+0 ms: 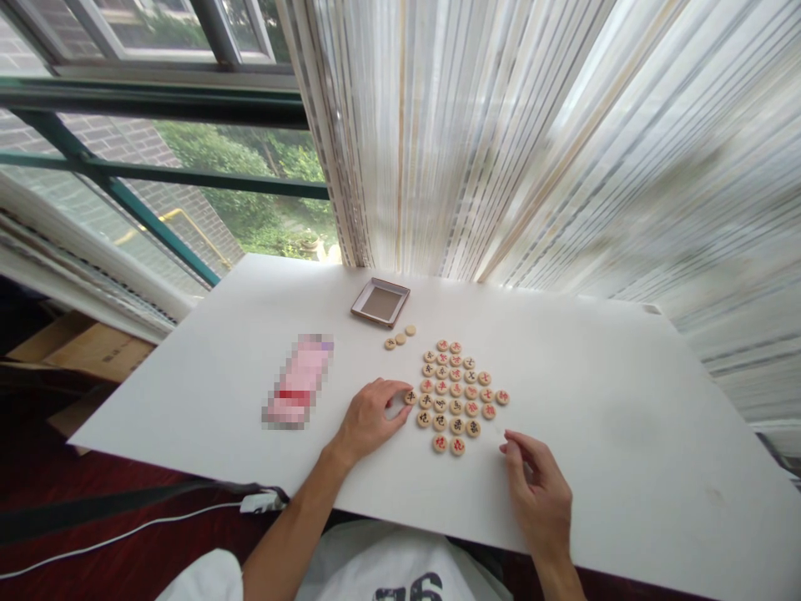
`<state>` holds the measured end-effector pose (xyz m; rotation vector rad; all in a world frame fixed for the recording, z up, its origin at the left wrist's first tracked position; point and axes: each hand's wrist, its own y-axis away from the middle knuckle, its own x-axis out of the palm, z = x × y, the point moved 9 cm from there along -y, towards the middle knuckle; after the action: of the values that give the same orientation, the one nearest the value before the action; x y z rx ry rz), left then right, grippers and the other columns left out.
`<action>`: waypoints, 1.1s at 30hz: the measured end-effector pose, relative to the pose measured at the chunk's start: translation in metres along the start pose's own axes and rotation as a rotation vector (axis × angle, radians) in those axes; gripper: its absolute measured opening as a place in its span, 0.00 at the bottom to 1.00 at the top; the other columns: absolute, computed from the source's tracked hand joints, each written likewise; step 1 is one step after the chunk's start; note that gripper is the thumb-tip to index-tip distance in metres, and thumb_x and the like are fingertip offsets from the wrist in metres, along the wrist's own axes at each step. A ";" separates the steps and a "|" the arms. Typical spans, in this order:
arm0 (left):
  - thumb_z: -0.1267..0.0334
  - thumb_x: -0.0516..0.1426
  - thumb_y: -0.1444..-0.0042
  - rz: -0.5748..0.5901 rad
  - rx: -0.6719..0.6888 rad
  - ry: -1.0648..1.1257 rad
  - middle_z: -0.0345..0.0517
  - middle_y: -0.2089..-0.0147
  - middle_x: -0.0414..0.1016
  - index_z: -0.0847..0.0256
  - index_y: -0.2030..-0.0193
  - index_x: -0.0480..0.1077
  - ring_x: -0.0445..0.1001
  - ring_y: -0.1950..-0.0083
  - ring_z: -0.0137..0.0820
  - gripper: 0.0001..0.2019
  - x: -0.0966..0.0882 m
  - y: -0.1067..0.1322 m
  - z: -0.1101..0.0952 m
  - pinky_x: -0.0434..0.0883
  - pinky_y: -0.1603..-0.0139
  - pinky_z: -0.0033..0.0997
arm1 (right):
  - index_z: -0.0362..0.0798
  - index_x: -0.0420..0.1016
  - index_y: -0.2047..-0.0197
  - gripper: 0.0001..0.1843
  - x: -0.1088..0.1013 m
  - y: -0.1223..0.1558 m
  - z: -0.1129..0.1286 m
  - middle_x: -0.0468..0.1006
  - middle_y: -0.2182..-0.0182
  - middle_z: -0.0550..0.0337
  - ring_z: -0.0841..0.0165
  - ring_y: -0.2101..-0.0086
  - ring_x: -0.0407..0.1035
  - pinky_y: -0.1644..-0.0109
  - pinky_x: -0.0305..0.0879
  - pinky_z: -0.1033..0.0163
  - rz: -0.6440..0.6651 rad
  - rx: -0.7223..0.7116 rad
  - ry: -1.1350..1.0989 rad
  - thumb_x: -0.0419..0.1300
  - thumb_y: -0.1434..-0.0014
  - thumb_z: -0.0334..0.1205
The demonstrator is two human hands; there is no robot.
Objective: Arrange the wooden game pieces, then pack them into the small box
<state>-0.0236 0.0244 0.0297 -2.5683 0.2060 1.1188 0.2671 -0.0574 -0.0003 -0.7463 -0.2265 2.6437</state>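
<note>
Several round wooden chess pieces [456,390] with red and black characters lie in a cluster on the white table [594,401]. My left hand [370,419] rests on the table at the cluster's left edge, fingers curled, fingertips pinching one piece [410,397]. My right hand [539,491] lies near the table's front edge, just right of the cluster, fingers loosely curled with nothing visible in them. Three more pieces [400,338] lie apart, behind the cluster.
A small square brown tray [380,302] stands behind the pieces. A pink blurred object [299,381] lies to the left. Striped curtains [531,142] hang behind the table; a window [156,167] is at the left. A cable [125,522] runs below the table's edge.
</note>
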 end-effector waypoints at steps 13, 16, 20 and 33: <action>0.63 0.60 0.40 0.002 -0.003 0.058 0.46 0.52 0.77 0.56 0.45 0.70 0.72 0.65 0.31 0.16 -0.005 -0.002 -0.002 0.73 0.56 0.34 | 0.51 0.77 0.52 0.13 0.000 0.000 -0.005 0.79 0.55 0.53 0.62 0.59 0.77 0.50 0.73 0.54 0.012 0.061 -0.013 0.59 0.35 0.48; 0.66 0.57 0.37 -0.072 0.007 0.012 0.47 0.48 0.76 0.57 0.46 0.71 0.73 0.58 0.33 0.13 -0.017 -0.017 -0.006 0.73 0.51 0.36 | 0.51 0.77 0.52 0.14 0.001 -0.001 -0.005 0.80 0.55 0.54 0.62 0.60 0.77 0.50 0.73 0.54 0.017 0.070 -0.009 0.59 0.36 0.48; 0.65 0.58 0.37 -0.186 0.003 -0.151 0.48 0.49 0.78 0.59 0.46 0.72 0.73 0.50 0.38 0.13 -0.032 -0.058 -0.011 0.71 0.44 0.39 | 0.50 0.77 0.52 0.14 0.001 -0.001 -0.005 0.80 0.56 0.54 0.62 0.60 0.76 0.51 0.72 0.55 0.019 0.092 -0.024 0.59 0.36 0.49; 0.63 0.61 0.41 -0.055 -0.134 -0.400 0.50 0.53 0.80 0.58 0.52 0.75 0.73 0.49 0.44 0.11 -0.021 -0.095 0.032 0.72 0.49 0.39 | 0.50 0.75 0.52 0.14 -0.001 0.001 -0.012 0.78 0.58 0.55 0.64 0.61 0.75 0.52 0.72 0.57 0.004 0.160 -0.131 0.59 0.35 0.49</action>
<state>-0.0350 0.1244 0.0483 -2.3768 -0.0376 1.6391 0.2743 -0.0579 -0.0105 -0.5226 -0.0470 2.6788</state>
